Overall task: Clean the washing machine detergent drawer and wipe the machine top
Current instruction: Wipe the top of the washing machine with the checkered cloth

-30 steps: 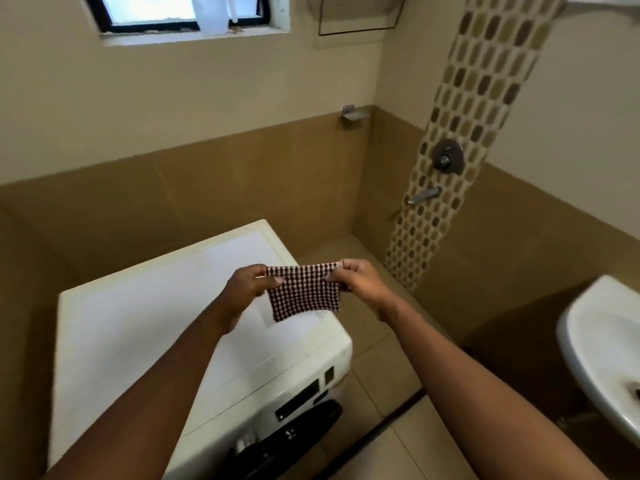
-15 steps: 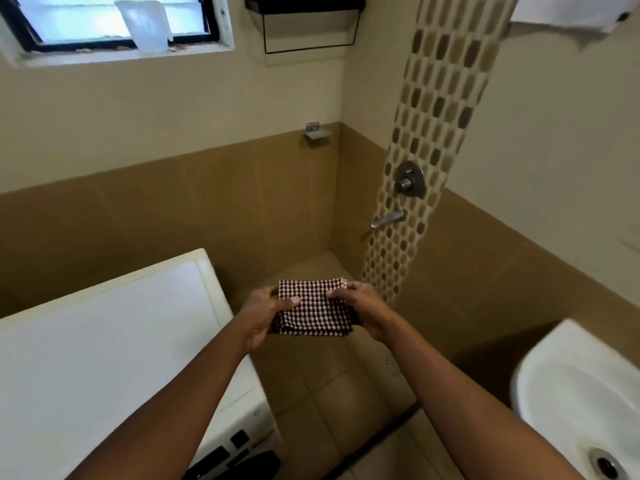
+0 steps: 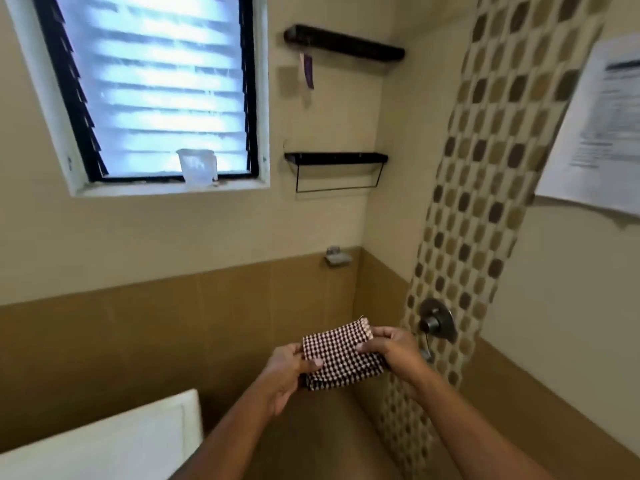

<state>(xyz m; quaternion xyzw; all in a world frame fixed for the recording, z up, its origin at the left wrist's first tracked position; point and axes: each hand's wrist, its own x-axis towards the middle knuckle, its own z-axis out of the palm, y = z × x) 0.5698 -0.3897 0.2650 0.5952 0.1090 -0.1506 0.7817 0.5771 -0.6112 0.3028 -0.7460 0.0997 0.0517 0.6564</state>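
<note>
Ahead of you the beige wall with its brown tiled lower band [image 3: 138, 341] fills most of the view, and a black-framed louvred window [image 3: 156, 88] sits high on the left. A tall strip of brown and tan mosaic tiles [image 3: 485, 202] runs down the corner on the right, with a round metal shower valve [image 3: 437, 323] set in it. The white top of the washing machine [image 3: 104, 441] shows only as a corner at the lower left, below and well left of your hands. Two black wall shelves [image 3: 334, 159] hang between window and mosaic. A white printed paper sheet [image 3: 595, 126] is fixed to the right wall, and a translucent plastic cup [image 3: 196, 166] stands on the window sill.

Your left hand [image 3: 287, 372] grips the left edge of the small brown-and-white checked cloth [image 3: 341, 353], thumb pressed on top. Your right hand [image 3: 394, 348] pinches its right edge closed between thumb and fingers. You hold the folded cloth in the air, in front of the tiled wall, clear of the machine.
</note>
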